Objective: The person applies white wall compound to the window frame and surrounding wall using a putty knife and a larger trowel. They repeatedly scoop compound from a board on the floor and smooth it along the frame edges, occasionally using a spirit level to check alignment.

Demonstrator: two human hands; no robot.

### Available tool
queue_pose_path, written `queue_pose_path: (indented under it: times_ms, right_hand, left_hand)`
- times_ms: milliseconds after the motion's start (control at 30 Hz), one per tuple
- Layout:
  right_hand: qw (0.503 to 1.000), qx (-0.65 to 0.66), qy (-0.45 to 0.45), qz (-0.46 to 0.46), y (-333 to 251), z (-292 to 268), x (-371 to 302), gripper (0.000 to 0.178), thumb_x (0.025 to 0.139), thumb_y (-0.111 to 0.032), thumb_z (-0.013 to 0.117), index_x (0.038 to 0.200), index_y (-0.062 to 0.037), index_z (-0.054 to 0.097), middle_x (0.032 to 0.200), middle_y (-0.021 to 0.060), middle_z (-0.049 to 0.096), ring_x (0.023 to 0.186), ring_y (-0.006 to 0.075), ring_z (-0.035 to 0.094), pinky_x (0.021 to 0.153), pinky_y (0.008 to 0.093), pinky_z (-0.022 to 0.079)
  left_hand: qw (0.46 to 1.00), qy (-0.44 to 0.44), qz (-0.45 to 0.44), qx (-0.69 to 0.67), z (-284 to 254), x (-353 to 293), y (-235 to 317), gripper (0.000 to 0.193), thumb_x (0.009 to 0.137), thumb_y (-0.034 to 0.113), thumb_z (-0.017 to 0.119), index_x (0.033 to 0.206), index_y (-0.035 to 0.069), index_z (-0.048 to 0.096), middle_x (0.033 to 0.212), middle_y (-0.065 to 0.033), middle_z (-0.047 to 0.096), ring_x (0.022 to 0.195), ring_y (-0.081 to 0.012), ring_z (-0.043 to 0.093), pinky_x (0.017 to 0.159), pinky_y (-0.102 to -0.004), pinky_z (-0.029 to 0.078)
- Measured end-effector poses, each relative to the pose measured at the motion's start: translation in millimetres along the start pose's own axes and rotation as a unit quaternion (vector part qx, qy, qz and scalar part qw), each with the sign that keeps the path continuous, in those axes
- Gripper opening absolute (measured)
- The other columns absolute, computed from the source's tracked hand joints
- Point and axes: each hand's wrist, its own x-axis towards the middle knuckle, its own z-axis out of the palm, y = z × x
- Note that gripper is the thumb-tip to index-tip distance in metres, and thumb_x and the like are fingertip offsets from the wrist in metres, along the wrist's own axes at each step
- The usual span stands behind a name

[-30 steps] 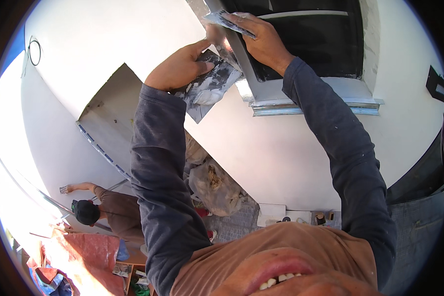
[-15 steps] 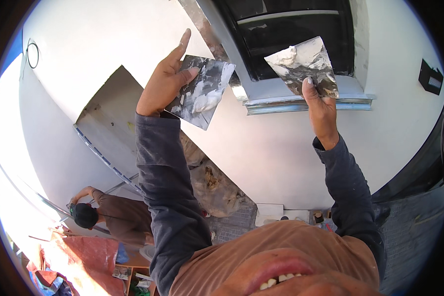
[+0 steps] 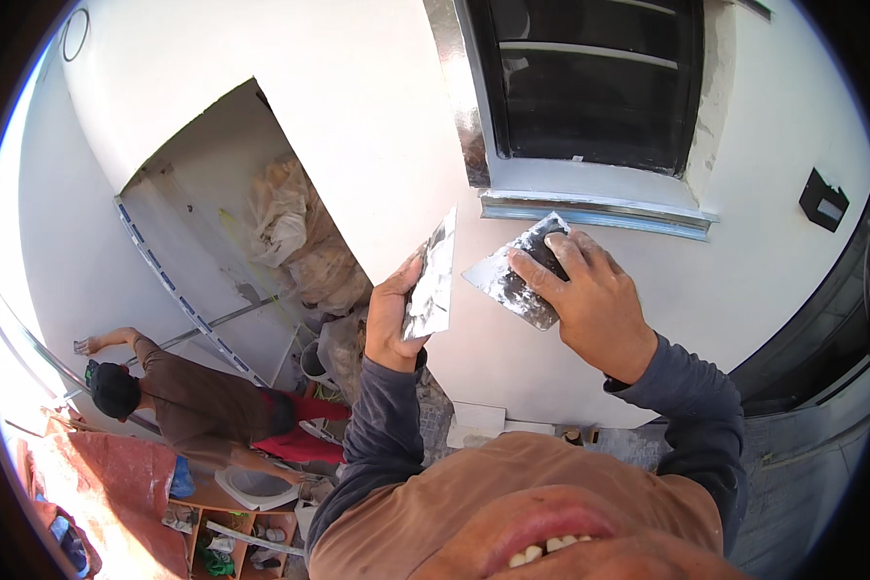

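My left hand [image 3: 391, 314] grips a flat putty spatula [image 3: 434, 280], its plaster-smeared blade turned nearly edge-on and upright. To its right, my right hand [image 3: 604, 314] is closed around a second putty spatula [image 3: 525, 277]. That one has a dark handle, fingers spread over its back, and its corner points left toward the first blade. A small gap separates the two blades. Both are held in front of the white wall [image 3: 512, 362], below the window sill [image 3: 590, 205]. How much plaster lies on the right blade's far side is hidden.
A dark-paned window [image 3: 590, 87] stands above the sill. Left of the wall panel, an opening [image 3: 203, 184] shows plastic-wrapped bundles [image 3: 295, 232]. A co-worker [image 3: 193, 396] reaches toward the left wall, near a reddish tarp [image 3: 116, 493] and a cluttered shelf [image 3: 232, 541]. A black wall fixture [image 3: 824, 201] is at right.
Both hands have come down and closer together. The left spatula has turned edge-on, and the right one has flipped so its handle side shows. The view has shifted, and the co-worker's arm stretches further left.
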Motion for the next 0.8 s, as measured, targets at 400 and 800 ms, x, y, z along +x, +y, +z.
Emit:
queue_pose_path:
  times_ms: [400, 800]
  right_hand:
    - [0.922, -0.271, 0.236, 0.142, 65.1, -35.4, 198.3, 0.037, 0.094, -0.014, 0.057, 0.131, -0.0124, 0.065, 0.108, 0.0142, 0.065, 0.098, 0.0318, 0.066, 0.069, 0.0412, 0.061]
    - [0.884, 0.404, -0.039, 0.231, 109.4, -34.5, 153.2, 0.039, 0.092, -0.022, 0.075, 0.126, -0.0040, 0.064, 0.108, 0.0116, 0.072, 0.097, 0.0204, 0.070, 0.085, 0.0350, 0.056]
  left_hand:
    - [0.968, 0.208, 0.142, -0.014, -20.1, -37.5, -29.3, 0.037, 0.104, 0.014, 0.048, 0.133, -0.008, 0.055, 0.125, -0.0207, 0.069, 0.107, -0.0319, 0.071, 0.097, -0.0463, 0.058]
    - [0.966, 0.206, 0.152, -0.032, -51.4, -54.9, -43.5, 0.036, 0.103, 0.015, 0.050, 0.131, -0.007, 0.056, 0.124, -0.0209, 0.069, 0.107, -0.0325, 0.072, 0.095, -0.0465, 0.058]
